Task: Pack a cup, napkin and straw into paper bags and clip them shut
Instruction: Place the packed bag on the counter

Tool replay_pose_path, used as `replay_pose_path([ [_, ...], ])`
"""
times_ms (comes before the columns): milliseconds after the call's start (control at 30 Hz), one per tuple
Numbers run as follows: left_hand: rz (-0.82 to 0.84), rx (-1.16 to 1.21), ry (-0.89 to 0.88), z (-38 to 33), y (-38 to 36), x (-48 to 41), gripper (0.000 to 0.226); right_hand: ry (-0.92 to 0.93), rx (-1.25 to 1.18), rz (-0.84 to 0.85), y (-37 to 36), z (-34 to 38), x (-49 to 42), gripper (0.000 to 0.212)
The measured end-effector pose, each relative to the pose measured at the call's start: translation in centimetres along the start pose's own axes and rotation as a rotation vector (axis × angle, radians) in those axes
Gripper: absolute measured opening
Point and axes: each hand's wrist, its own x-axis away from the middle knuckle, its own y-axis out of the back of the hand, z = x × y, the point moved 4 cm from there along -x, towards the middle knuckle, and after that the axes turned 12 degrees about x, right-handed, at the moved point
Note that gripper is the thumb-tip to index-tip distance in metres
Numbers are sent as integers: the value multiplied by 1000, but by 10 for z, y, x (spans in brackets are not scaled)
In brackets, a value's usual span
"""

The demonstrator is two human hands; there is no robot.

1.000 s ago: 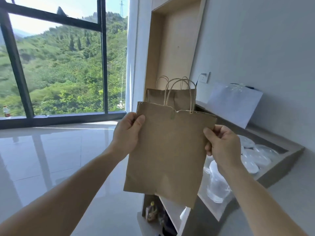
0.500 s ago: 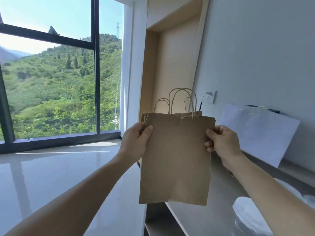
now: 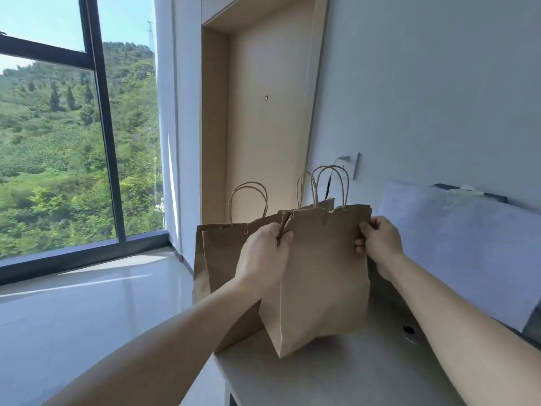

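I hold a brown paper bag [image 3: 322, 282] with twisted paper handles by its two upper corners. My left hand [image 3: 265, 253] pinches the left top edge, and my right hand [image 3: 380, 241] grips the right top edge. The bag's bottom touches the grey counter [image 3: 336, 373]. Directly behind and to the left stands a second brown paper bag [image 3: 222, 259] with a small metal clip [image 3: 246, 229] on its top edge. No cup, napkin or straw is in view.
A white sheet [image 3: 456, 244] leans against the wall at the right, behind my right forearm. A small round dark spot [image 3: 409, 329] lies on the counter. The counter's left edge drops to a glossy white floor [image 3: 87, 303]. A large window fills the left.
The bag has come down from mid-air until its bottom meets the counter beside the standing bag. The camera has moved closer and the tray of cups has left the view.
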Motion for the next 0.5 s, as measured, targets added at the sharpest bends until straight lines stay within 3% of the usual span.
replay_pose_path([
  [233,46,-87,80,23,-53,-43,46,-6,91,44,-30,-30,-89,16],
  [500,85,-121,107,44,-87,-66,48,-23,166,-16,-49,-70,-130,20],
])
